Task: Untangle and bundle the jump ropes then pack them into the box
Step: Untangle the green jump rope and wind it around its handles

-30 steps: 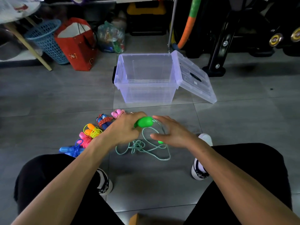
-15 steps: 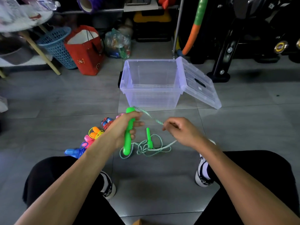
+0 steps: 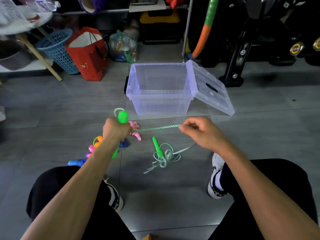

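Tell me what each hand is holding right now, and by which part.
The left hand grips one green handle of the green jump rope around its middle. The right hand pinches that rope's cord partway along, stretched between the hands.

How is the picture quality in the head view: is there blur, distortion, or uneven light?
Head view: wide-angle lens bends the floor tile lines and stretches the forearms; light falls unevenly, with dim corners and a bright patch near the clear box; the green rope between left hand and right hand looks slightly motion-blurred.
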Demonstrator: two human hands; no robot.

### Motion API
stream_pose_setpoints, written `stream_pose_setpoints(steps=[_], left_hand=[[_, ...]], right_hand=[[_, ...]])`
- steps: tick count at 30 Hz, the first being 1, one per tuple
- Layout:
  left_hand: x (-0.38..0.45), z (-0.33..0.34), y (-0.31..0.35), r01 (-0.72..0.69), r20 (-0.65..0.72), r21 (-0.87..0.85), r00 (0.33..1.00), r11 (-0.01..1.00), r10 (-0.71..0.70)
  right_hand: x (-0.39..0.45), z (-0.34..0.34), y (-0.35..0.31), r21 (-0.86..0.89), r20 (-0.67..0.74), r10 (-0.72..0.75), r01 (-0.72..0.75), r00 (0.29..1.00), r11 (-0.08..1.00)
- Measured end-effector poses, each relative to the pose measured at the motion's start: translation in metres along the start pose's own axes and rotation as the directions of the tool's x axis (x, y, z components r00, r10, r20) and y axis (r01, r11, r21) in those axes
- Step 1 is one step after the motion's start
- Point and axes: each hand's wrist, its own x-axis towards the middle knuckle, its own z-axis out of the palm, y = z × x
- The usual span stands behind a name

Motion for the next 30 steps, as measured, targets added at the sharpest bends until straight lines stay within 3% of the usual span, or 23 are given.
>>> stream_pose_setpoints(steps=[2, 3, 4, 7, 10, 11, 14, 17, 19, 21, 22, 23, 26, 28, 30], left_hand=[[-0.011, 0.003, -0.001, -0.142, 0.127, 0.361, 0.987, 0.922, 0.102], [-0.019, 0.007, 0.001, -0.214, 0.159, 0.412, 0.974, 0.886, 0.162], [-0.025, 0.012, 0.004, -0.282, 0.187, 0.377, 0.956, 0.882, 0.226], [-0.048, 0.024, 0.021, -0.341, 0.35, -0.093, 0.868, 0.935, 0.351], [-0.068, 0.031, 0.031, -0.408, 0.471, -0.181, 0.762, 0.895, 0.443], [-0.069, 0.032, 0.032, -0.406, 0.47, -0.187, 0.763, 0.895, 0.444], [-0.056, 0.029, 0.029, -0.306, 0.383, -0.216, 0.847, 0.927, 0.369], [-0.034, 0.015, 0.023, -0.079, 0.224, -0.301, 0.963, 0.95, 0.151], [-0.021, 0.005, 0.013, -0.041, 0.164, -0.097, 0.985, 0.994, 0.057], [-0.016, 0.003, 0.003, -0.159, 0.201, 0.24, 0.973, 0.958, 0.111], [-0.018, 0.006, 0.002, -0.231, 0.233, 0.313, 0.959, 0.921, 0.161], [-0.022, 0.012, 0.003, -0.309, 0.276, 0.278, 0.933, 0.909, 0.232], [-0.046, 0.027, 0.015, -0.373, 0.426, -0.14, 0.813, 0.917, 0.396], [-0.06, 0.03, 0.023, -0.419, 0.499, -0.189, 0.738, 0.888, 0.454], [-0.06, 0.032, 0.024, -0.381, 0.472, -0.19, 0.773, 0.905, 0.425]], right_hand=[[-0.001, -0.01, 0.0, 0.052, -0.046, 0.004, -0.002, 0.999, 0.999], [-0.001, -0.01, 0.001, 0.053, -0.047, -0.004, 0.007, 0.999, 0.999], [-0.001, -0.007, 0.001, 0.032, -0.036, -0.018, 0.019, 0.999, 0.999], [0.004, 0.009, 0.005, -0.055, 0.07, -0.044, 0.048, 0.997, 0.997], [0.007, 0.019, 0.002, -0.038, 0.134, -0.07, 0.075, 0.989, 0.996], [0.007, 0.018, 0.001, -0.022, 0.129, -0.066, 0.069, 0.99, 0.997], [0.005, 0.008, -0.001, -0.001, 0.099, -0.014, 0.014, 0.995, 1.0], [0.004, -0.009, 0.002, -0.007, 0.047, 0.044, -0.044, 0.998, 0.999], [0.003, -0.015, 0.006, 0.011, 0.018, 0.045, -0.045, 0.999, 0.999], [0.001, -0.015, 0.008, 0.015, 0.036, 0.042, -0.043, 0.998, 0.999], [0.001, -0.011, 0.008, 0.011, 0.057, 0.037, -0.037, 0.998, 0.999], [0.001, -0.008, 0.007, -0.002, 0.08, 0.028, -0.028, 0.996, 1.0], [0.004, 0.006, 0.001, -0.041, 0.137, -0.002, 0.007, 0.991, 0.999], [0.006, 0.016, -0.003, -0.01, 0.151, -0.027, 0.029, 0.988, 1.0], [0.007, 0.021, -0.005, 0.027, 0.161, -0.029, 0.024, 0.987, 0.999]])
